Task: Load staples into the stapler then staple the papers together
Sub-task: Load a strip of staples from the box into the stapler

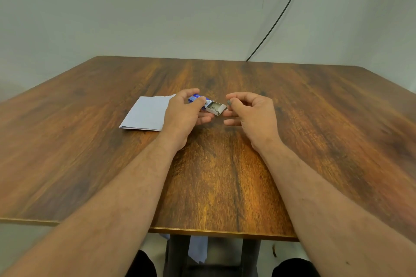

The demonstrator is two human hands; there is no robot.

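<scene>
A small blue staple box (196, 98) is held in my left hand (184, 114), a little above the wooden table (213, 175). Its white inner tray (215, 107) is slid out to the right and shows a few staples inside. My right hand (252, 114) is just right of the tray, and its thumb and forefinger pinch a small grey strip of staples (229, 103). A stack of white papers (147, 113) lies flat on the table, partly under my left hand. No stapler is visible.
A black cable (281, 13) runs down the pale wall to the table's far edge. Below the near edge are the table legs, some white paper (198, 252) and my knees.
</scene>
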